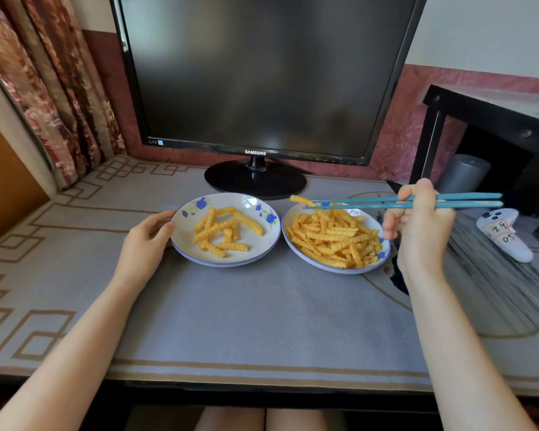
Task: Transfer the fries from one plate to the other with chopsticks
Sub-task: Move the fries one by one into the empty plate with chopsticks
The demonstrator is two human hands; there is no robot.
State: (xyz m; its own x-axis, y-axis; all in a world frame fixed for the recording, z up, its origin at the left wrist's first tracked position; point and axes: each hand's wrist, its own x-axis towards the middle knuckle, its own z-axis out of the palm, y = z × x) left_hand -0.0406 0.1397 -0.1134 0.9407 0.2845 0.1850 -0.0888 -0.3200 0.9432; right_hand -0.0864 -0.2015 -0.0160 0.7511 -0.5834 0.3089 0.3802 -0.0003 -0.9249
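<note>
Over the far rim of the heaped white blue-flowered plate [333,270] on our right, one crinkle-cut orange fry [302,200] is pinched between the tips of slim blue chopsticks [371,202], the grip of our right hand [417,227] curled round them. The grip of our left hand [147,241] clasps the rim of the matching, sparsely filled plate [249,203] on the grey bench [262,312].

Soft even daylight, sharp centre (edges bowed by wide-angle).
</note>
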